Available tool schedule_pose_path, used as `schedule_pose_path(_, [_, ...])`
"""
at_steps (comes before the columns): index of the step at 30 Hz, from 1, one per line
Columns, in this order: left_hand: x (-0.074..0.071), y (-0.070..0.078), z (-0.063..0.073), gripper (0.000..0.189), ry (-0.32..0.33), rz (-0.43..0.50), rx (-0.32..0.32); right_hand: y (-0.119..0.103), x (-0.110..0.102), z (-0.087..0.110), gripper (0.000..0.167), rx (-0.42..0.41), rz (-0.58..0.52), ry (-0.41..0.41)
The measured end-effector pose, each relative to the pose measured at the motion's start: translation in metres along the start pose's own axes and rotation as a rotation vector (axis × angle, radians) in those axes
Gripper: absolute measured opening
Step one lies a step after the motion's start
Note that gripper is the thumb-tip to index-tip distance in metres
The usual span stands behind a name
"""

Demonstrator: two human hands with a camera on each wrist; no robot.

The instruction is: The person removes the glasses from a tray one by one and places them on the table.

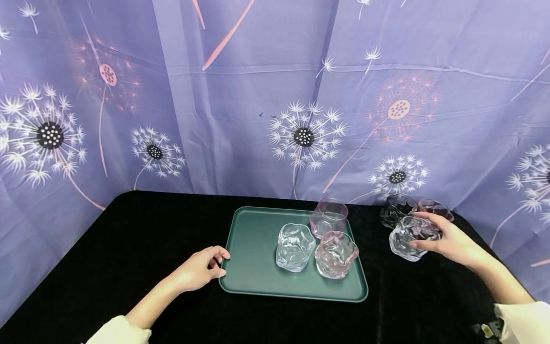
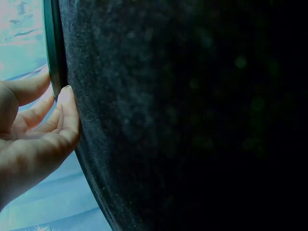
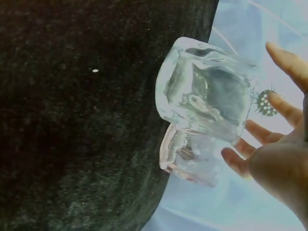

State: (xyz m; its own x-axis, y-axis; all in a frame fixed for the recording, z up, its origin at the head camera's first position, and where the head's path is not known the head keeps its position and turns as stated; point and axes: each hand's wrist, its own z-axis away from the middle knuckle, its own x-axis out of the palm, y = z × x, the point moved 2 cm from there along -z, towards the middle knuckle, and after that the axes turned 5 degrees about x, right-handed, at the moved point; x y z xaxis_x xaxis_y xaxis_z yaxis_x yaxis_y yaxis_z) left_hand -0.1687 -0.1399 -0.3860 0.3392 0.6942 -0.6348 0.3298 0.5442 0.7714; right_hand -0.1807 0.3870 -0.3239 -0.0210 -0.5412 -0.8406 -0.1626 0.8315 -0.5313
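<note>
At the left rim of a green tray (image 1: 253, 272), my left hand (image 1: 199, 268) pinches the edge between thumb and fingers. The left wrist view shows the tray edge (image 2: 52, 43) between the digits of that hand (image 2: 36, 127). To the right of the tray, my right hand (image 1: 447, 241) reaches around a clear wavy glass (image 1: 406, 239), thumb and fingers spread. In the right wrist view this glass (image 3: 207, 89) stands on the black cloth, and the hand's (image 3: 279, 144) fingers are apart, beside its rim. Whether any fingertip touches it is unclear.
On the tray's right half stand a clear wavy glass (image 1: 295, 248), a pinkish wavy glass (image 1: 336, 255) and a pink-tinted smooth glass (image 1: 328, 220). Behind my right hand are a dark-looking glass (image 1: 395, 210) and a pinkish glass (image 1: 438, 208). A patterned purple curtain (image 1: 240, 119) hangs behind the table.
</note>
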Motion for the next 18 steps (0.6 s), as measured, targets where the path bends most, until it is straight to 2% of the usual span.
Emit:
schedule_pose_path(7, [0.000, 0.001, 0.001, 0.025, 0.002, 0.001, -0.010, -0.015, 0.000, -0.003, 0.071, -0.026, 0.000, -0.005])
schedule_pose_path(12, [0.000, 0.002, 0.000, 0.025, 0.002, 0.004, -0.006, -0.031, 0.004, -0.006, 0.067, -0.089, 0.008, 0.019])
schedule_pose_path(18, [-0.001, 0.002, 0.000, 0.025, 0.000, 0.002, -0.004, -0.057, 0.012, -0.008, 0.067, -0.144, -0.009, -0.033])
